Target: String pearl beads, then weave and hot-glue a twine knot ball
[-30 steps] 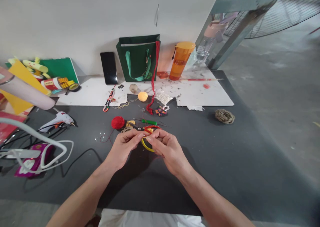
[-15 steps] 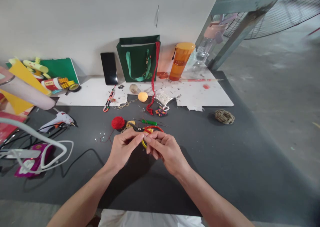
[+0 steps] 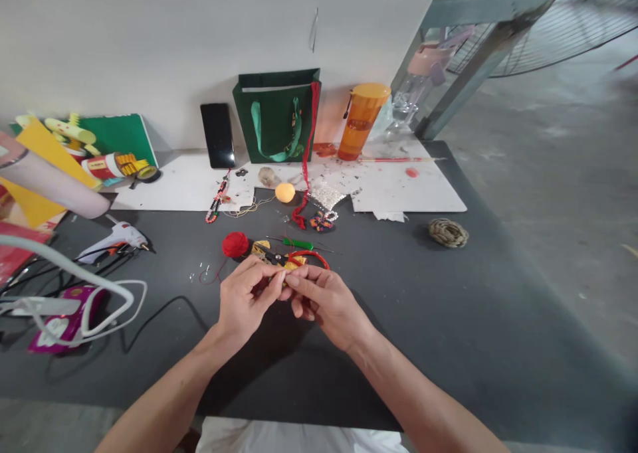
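held piece: a small item, too tiny and too covered by the fingers to identify, is pinched between both hands just above the dark tabletop (image 3: 448, 333), near its front middle.
left hand: the left hand (image 3: 244, 300) is curled, thumb and forefinger pressed together on the small piece, fingertips meeting those of the other hand.
right hand: the right hand (image 3: 323, 300) is likewise closed in a pinch on the same piece, its remaining fingers folded under.
red-and-yellow ring: a red-and-yellow ring (image 3: 319, 259) lies just behind the fingertips, partly hidden by them.
red yarn ball: a red yarn ball (image 3: 234, 244) sits just beyond the left hand, a thin red thread trailing from it.
green-handled tool: a green-handled tool (image 3: 298, 244) lies behind the ring.
woven coil: a woven coil (image 3: 448, 232) rests well off to the right.
glue gun: a white glue gun (image 3: 117, 237) lies to the left, near white cables.
far edge: a green paper bag (image 3: 276, 117) stands against the wall, a black phone (image 3: 217, 135) leaning beside it and an orange tumbler (image 3: 361, 121) on its other side, all behind a white sheet (image 3: 419, 190).
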Motion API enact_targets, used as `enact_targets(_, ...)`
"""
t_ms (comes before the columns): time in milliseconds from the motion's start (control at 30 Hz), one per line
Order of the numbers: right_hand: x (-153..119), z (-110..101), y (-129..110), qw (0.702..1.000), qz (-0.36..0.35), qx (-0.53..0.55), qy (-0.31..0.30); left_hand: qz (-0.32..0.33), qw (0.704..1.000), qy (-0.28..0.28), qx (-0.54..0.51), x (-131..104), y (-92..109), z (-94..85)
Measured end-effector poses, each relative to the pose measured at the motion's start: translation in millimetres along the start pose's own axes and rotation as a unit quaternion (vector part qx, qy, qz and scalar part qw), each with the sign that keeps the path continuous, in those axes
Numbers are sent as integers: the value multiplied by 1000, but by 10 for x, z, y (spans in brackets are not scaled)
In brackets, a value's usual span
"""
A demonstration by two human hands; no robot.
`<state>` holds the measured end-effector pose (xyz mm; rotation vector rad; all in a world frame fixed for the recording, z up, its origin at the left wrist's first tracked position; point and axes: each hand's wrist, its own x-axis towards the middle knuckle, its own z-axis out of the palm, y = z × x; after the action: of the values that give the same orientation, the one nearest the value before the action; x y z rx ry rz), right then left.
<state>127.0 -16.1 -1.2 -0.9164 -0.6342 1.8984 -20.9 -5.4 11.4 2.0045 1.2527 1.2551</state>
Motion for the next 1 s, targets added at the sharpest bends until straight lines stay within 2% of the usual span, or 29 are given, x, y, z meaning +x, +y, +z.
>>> enact_targets(100,7,-1,-3,1000,12,14,-7,-18,1000,-4,-4,-7,0,-3)
enact_targets(233,17,-1,-13,1000,14,18,-11,-105,993,-12,-49,7,21,-10)
enact_targets(367,23,-7,-11,999,14,25,-15,-190,974,-8,-123,35,19,-18)
enact_targets(467,26,-9,-12,999,20,31,-16,-224,959,-15,-171,55,14,-29)
enact_targets(567,33,-13,-23,998,29,51,-10,-222,951,-65,-203,69,25,-43)
enact_targets(667,42,-27,-34,997,38,70,-7,-216,952,-100,-192,72,35,-47)
enact_targets(800,48,-46,-32,996,40,79,-18,-179,969,-91,-144,68,15,-44)
enact_targets(1000,33,-40,-29,996,44,79,-27,-138,978,-75,-138,78,-8,-68)
